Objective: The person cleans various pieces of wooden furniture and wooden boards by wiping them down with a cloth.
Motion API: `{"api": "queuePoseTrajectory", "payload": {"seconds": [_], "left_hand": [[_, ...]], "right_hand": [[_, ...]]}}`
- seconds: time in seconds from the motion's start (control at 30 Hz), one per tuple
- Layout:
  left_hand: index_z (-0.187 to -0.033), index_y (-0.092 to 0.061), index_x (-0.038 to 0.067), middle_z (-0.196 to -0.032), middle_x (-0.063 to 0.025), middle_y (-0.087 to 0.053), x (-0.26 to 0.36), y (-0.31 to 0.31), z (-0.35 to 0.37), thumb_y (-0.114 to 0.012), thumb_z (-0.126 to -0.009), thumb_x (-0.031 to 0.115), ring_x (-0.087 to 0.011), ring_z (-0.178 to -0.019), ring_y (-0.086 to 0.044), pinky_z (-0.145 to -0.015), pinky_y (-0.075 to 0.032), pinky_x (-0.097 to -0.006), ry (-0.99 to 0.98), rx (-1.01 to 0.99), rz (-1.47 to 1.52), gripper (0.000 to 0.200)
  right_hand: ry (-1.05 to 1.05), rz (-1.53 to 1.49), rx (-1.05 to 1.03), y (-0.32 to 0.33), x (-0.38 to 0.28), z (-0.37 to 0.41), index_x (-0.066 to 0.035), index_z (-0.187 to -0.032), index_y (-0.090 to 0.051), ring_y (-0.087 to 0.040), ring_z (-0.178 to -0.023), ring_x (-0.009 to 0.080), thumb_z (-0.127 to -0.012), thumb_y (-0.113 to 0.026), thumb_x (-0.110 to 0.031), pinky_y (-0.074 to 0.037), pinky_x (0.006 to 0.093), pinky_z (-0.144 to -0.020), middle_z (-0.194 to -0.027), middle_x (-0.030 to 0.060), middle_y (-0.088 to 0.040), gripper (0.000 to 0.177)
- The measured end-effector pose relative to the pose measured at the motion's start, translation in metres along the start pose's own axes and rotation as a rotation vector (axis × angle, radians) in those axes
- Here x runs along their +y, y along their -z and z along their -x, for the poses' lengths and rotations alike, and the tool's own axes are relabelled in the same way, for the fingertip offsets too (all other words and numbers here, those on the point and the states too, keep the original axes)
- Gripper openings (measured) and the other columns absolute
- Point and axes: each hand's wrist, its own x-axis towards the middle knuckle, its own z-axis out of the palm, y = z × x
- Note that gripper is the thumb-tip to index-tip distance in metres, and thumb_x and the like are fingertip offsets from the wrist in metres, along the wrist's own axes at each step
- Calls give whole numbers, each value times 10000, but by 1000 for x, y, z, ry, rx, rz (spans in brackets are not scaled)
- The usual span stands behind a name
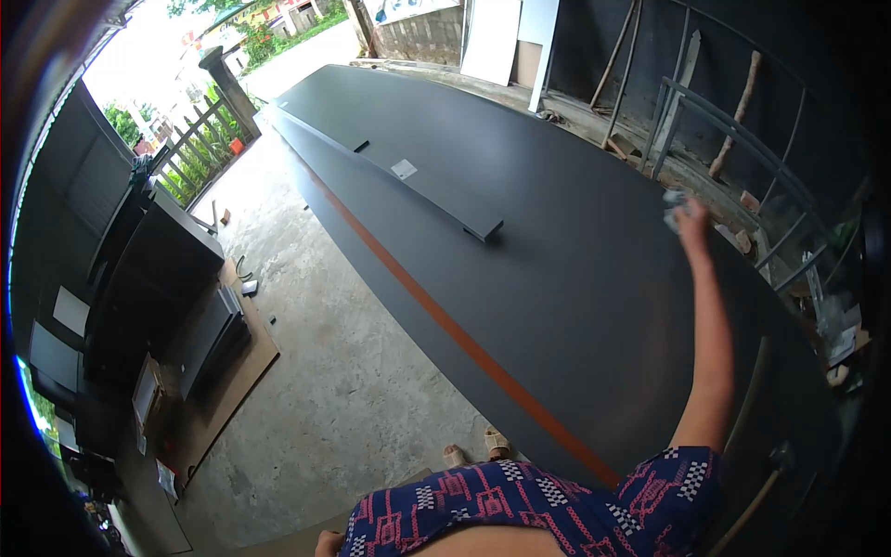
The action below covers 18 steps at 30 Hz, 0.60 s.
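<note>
"Where is the crumpled pale cloth (pixel 672 206)?"
"In the right hand (pixel 691 225), fingers closed around it, at the right side of the dark worktop (pixel 585 278), whose long axis runs near right to far left."
"And the left hand (pixel 328 544)?"
"Farther from the cloth, at the near left, mostly hidden; I cannot tell its fingers' opening."

The left hand (pixel 328 543) is mostly cut off by the bottom edge. The cloth (pixel 672 208) is partly covered by the right hand (pixel 691 223). 2 feet (pixel 497 444) are partly hidden by the shirt (pixel 464 506). Any print on the label (pixel 404 169) is too small to be read.
</note>
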Motion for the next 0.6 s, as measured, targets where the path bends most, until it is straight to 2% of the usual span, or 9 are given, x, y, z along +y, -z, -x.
{"api": "queuePoseTrajectory", "payload": {"seconds": [0.1,0.17,0.23,0.33,0.4,0.47,0.5,0.53,0.6], "left_hand": [[-1090,-605,18,-765,-115,-638,33,16,18,-694,-730,252,-262,-661,-618,-556,-506,-394,324,-115,-40,439],[-1125,-580,29,-707,-83,-602,80,28,10,-682,-754,255,-206,-547,-557,-424,-454,-349,-211,-80,294,446],[-1165,-552,49,-814,-96,-624,139,42,15,-677,-758,255,-171,-632,-570,-445,-440,-289,-127,-66,396,473],[-1169,-555,63,-886,-98,-633,160,61,12,-678,-752,271,-170,-710,-574,-519,-463,-295,-163,-28,458,483],[-1175,-545,47,-908,-107,-638,137,65,15,-672,-754,270,-194,-746,-595,-534,-480,-317,-137,54,455,493],[-1168,-545,28,-941,-120,-640,94,55,14,-670,-757,270,-222,-792,-612,-560,-498,-343,-72,110,426,493],[-1157,-550,17,-964,-127,-639,67,44,15,-670,-758,272,-237,-819,-618,-578,-507,-357,-20,129,401,489],[-1147,-555,7,-986,-135,-638,47,32,10,-671,-760,274,-253,-846,-624,-596,-517,-372,28,144,373,484],[-1106,-577,-21,-1037,-163,-625,42,26,47,-679,-758,285,-293,-894,-628,-672,-531,-401,287,13,371,474]], "right_hand": [[526,-188,-351,-51,-107,70,-23,-1027,-596,-517,-1002,327,-739,-614,-116,-399,390,-911,-1078,169,-530,303],[769,-102,-415,-67,-158,116,-40,-1071,-579,-477,-1089,336,-744,-633,-127,-354,413,-971,-1152,169,-509,343],[713,-62,-480,-74,-165,107,-44,-1114,-562,-429,-1165,330,-771,-613,-135,-338,405,-993,-1190,177,-492,358],[414,-24,-360,-111,-58,34,-30,-1116,-554,-441,-1135,330,-771,-581,-96,-339,395,-982,-1201,175,-480,352],[335,-39,-274,-126,87,-37,9,-1081,-575,-586,-912,276,-778,-524,-33,-462,346,-840,-999,158,-611,309],[-236,633,-176,-30,41,-26,-125,-1134,-599,-531,-1063,407,-774,-467,-589,-380,590,-900,-1168,184,-564,602],[-562,663,-422,14,22,-35,-23,-1149,-562,-539,-1042,410,-794,-448,-544,-410,483,-925,-1173,186,-557,641],[-388,886,-107,-1,97,-31,-18,-1125,-578,-556,-1029,385,-773,-539,-433,-421,456,-919,-1124,179,-589,546],[-668,677,-275,30,119,-46,-30,-1071,-617,-576,-1028,313,-664,-669,-248,-445,408,-900,-1081,138,-622,465]]}}
